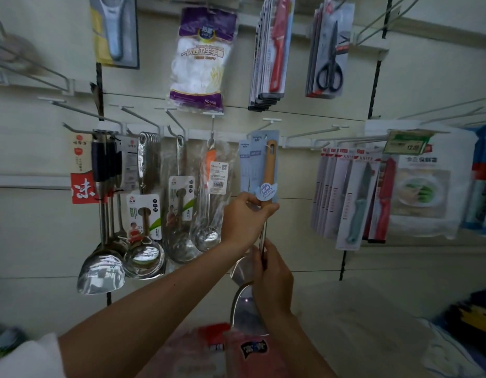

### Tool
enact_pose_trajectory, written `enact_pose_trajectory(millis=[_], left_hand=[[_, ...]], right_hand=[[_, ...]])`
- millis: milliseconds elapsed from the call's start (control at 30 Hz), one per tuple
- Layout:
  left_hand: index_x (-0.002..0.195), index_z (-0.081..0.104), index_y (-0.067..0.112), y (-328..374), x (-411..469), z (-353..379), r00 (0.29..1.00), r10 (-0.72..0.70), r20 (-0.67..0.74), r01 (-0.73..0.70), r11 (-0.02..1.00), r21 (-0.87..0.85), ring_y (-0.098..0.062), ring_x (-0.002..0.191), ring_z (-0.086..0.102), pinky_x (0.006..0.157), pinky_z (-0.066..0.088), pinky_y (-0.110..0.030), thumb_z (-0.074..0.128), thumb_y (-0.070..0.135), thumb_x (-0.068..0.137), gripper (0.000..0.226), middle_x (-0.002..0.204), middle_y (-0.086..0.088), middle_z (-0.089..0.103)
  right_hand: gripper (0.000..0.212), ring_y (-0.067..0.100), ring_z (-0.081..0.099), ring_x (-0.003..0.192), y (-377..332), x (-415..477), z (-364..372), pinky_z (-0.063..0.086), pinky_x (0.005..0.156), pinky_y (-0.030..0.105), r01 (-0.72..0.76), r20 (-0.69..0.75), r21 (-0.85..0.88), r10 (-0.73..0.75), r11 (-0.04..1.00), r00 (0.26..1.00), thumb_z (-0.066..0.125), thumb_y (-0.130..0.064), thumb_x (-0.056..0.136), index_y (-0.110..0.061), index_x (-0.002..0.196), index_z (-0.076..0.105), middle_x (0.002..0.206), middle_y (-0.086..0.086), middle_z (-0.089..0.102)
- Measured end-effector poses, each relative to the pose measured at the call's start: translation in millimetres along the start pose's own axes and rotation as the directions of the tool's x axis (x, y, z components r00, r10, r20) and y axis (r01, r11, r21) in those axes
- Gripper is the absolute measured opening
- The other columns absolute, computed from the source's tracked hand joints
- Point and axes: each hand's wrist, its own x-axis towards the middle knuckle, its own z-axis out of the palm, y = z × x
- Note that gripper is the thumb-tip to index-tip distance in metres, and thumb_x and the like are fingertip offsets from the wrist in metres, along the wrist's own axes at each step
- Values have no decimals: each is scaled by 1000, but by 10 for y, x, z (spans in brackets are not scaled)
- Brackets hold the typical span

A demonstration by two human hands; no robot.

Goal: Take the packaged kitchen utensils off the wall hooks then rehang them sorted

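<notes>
**Spatula at the hook, both hands on it**

Nearest, below the wrists: blurred pink and red packets (209,347), print unreadable.

Right hand (273,271), the lower one, pinches the steel shaft just above the blade. Left hand (243,218), above it, is wrapped round the foot of the wooden handle and the backing card. The spatula (270,170) stands upright between them, its blue card (250,170) reaching the wall hook (259,128). Whether the hole is threaded, cannot tell.

Risks, as I judge them:
- Card hole misses the wire, so the piece drops once the grip loosens.
- Blade swings left into the bagged ladle (209,236) just beside the left hand.
- Pulling on the card tears it.

Writing:
- Card print too blurred to read.
- Right of the hands, knife cards (353,203) read "KNIFE"; price tag (408,144) starts "12.".
- Above, glove bag (201,58) reads "一次性卫生手套" and "50".
</notes>
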Motion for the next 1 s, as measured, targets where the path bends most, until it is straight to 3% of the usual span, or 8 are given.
enact_pose_trajectory(millis=[133,400,533,600,733,867,933,1000], left_hand=[[83,64,22,24,37,-14,1000,8,8,-8,1000,-16,-18,72,67,67,59,-49,84,45,69,33,75,4,64],[84,63,22,-75,122,-25,1000,5,6,-5,998,55,-19,74,68,67,59,-47,83,43,71,31,79,5,65],[64,59,25,-174,284,-17,1000,10,-17,-8,992,124,-15,63,64,59,52,-30,83,35,73,28,64,6,62],[55,61,24,-292,395,26,1000,-20,14,18,986,167,-6,53,60,54,49,-24,81,38,76,32,54,9,61],[90,77,21,-564,607,99,978,-154,143,120,968,220,-15,77,71,75,59,-40,77,48,68,35,84,-1,75],[116,60,10,-729,437,-17,955,-202,217,126,939,320,-20,93,65,78,51,-25,82,42,65,64,100,-6,64],[121,58,14,-763,273,-120,939,-229,256,149,943,297,-17,96,63,81,51,-23,82,45,63,70,104,-4,62],[125,59,17,-726,138,-277,931,-230,285,158,955,251,-15,102,63,89,52,-27,83,50,62,75,116,-4,64]], right_hand=[[42,-4,55,66,4,44,20,36,56,10,18,-15,22,-17,1000,1000,39,-55,97,-22,106,63,70,-20,52],[37,0,56,66,32,43,138,38,55,10,25,-15,12,-24,1000,1000,41,-51,99,-22,102,63,68,-16,52],[31,2,59,69,149,74,312,42,58,13,-27,30,-26,27,999,999,45,-50,98,-26,105,64,73,-12,60],[24,4,62,72,194,156,424,47,63,24,-81,67,-31,83,996,994,48,-47,99,-31,104,65,78,-10,65],[23,18,68,95,437,305,694,49,77,30,-149,132,-133,167,980,977,49,-42,101,-37,119,62,103,-2,70],[21,15,64,55,707,463,803,46,44,26,-1,38,-170,7,985,999,40,-37,98,-30,106,57,70,0,66],[35,14,63,66,757,417,866,45,45,25,32,-53,-237,-46,971,998,39,-40,100,-20,105,68,79,6,69],[25,18,66,80,753,337,831,52,57,27,-26,-37,-173,20,985,999,61,-27,91,-12,109,72,93,10,71]])
